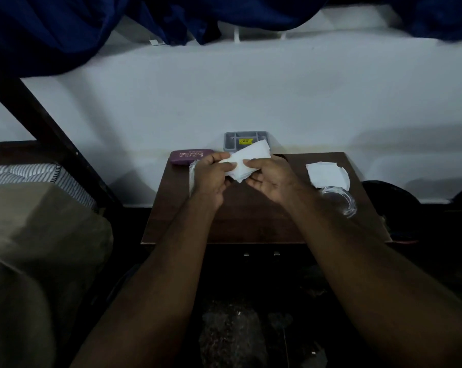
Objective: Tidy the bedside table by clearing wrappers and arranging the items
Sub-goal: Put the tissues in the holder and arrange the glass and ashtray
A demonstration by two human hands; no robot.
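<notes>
Over the dark wooden bedside table (251,221), both hands hold a white paper wrapper (247,158). My left hand (211,173) pinches its left end and my right hand (269,179) grips its lower right part. Another white torn paper (327,173) lies on the table's right side, with a clear plastic wrapper (341,200) just in front of it. A purple spectacle case (191,156) lies at the back left corner. A grey compartment tray (244,139) with a yellow label stands at the back, partly hidden by the held paper. A clear plastic strip (192,176) shows beside my left hand.
A white wall (251,88) rises behind the table, with dark blue curtain cloth (51,30) hanging above. A bed with a striped mattress (25,173) and a dark frame post (51,134) stands to the left. A dark round object (389,192) sits right of the table.
</notes>
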